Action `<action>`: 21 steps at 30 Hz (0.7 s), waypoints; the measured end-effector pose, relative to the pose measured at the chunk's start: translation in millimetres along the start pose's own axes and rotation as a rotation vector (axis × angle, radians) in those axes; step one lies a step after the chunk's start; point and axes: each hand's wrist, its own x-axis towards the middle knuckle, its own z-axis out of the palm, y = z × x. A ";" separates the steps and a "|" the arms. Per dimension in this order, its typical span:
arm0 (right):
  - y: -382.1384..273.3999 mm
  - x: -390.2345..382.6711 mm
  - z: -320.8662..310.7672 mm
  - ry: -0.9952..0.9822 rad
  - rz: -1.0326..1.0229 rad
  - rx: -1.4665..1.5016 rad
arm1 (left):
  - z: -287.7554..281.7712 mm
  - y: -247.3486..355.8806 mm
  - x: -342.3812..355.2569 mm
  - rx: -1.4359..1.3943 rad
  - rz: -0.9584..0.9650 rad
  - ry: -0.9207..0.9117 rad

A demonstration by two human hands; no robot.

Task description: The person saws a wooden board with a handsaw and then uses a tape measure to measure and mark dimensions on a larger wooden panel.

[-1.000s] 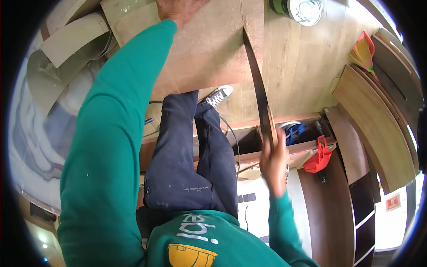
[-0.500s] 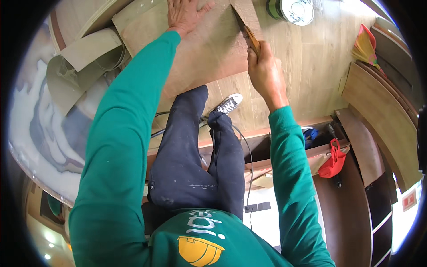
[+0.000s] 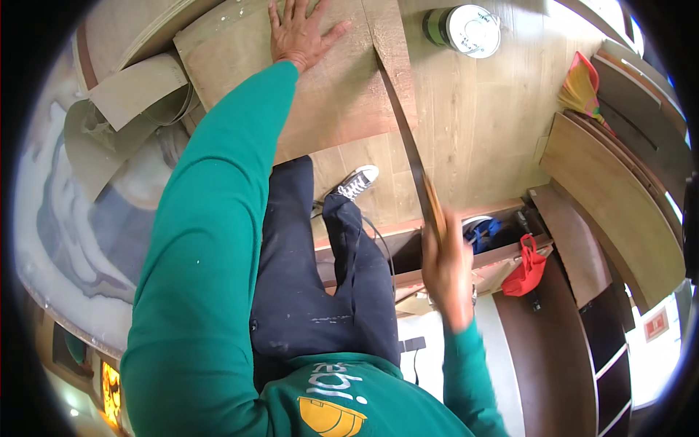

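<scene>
- We are clenching our right hand [image 3: 448,273] round the handle of the saw [image 3: 408,146], its blade running away from our fingers into the board [image 3: 335,95].
- We are pressing our left hand [image 3: 298,33], fingers spread flat, on the board, which is probably stiff and light, best pinned beside the cut.

Motion is blurring the right hand [image 3: 448,273], so its grip on the saw [image 3: 411,146] handle is hard to make out. The top edge is cutting off the board [image 3: 320,87] and the left hand's [image 3: 298,33] fingertips. The green sleeve is hiding part of the board.
</scene>
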 end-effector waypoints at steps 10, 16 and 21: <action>4.8 98.5 43.9 0.100 -0.122 0.002 | 3.7 -2.5 -5.2 -0.030 0.026 -0.005; -0.5 50.0 23.9 0.033 -0.109 -0.055 | 12.2 -7.8 -5.8 0.048 0.014 0.022; -9.9 -87.5 -44.0 -0.043 0.159 -0.136 | 1.6 -7.7 -6.5 0.008 0.009 0.044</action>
